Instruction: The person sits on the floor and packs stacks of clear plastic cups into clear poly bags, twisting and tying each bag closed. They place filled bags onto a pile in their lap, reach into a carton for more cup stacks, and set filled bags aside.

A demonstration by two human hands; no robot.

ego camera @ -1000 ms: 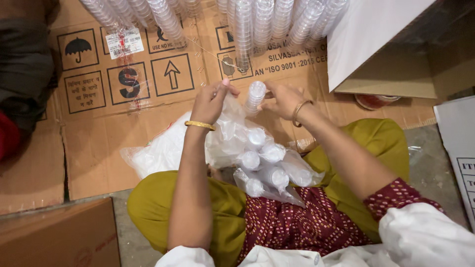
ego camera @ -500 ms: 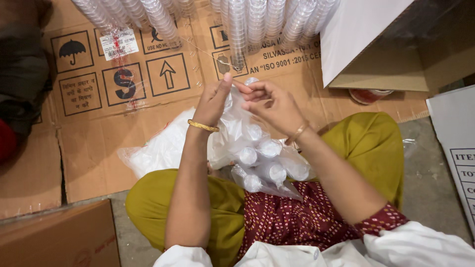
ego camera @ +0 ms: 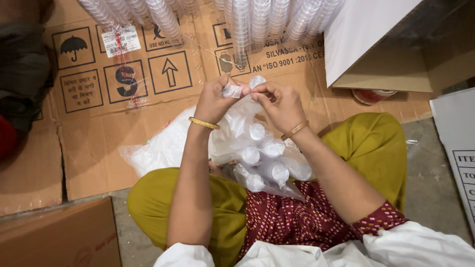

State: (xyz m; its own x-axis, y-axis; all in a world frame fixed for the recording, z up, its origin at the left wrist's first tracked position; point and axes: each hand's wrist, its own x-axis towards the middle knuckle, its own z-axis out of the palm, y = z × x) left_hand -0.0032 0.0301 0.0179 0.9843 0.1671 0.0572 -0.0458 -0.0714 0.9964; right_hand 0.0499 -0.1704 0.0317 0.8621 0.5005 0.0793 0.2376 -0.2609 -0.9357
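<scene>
A clear plastic bag (ego camera: 257,148) filled with several small white-capped bottles rests on my lap. My left hand (ego camera: 213,99) pinches the gathered top of the bag, fingers closed on the plastic. My right hand (ego camera: 282,103) grips the same bag neck from the right, touching the left hand's fingertips. Both wrists wear a gold bangle. A second, flatter white plastic bag (ego camera: 158,146) lies on the cardboard to the left of my knee.
Flattened brown cardboard (ego camera: 99,123) with printed symbols covers the floor ahead. Stacks of clear plastic cups (ego camera: 247,24) lie along the top. An open carton (ego camera: 396,44) stands at the upper right, another box (ego camera: 59,237) at the lower left, dark cloth (ego camera: 20,74) at the left.
My hands have drawn together at the bag's top and now pinch its neck. The bottle my right hand held above the bag is no longer separate.
</scene>
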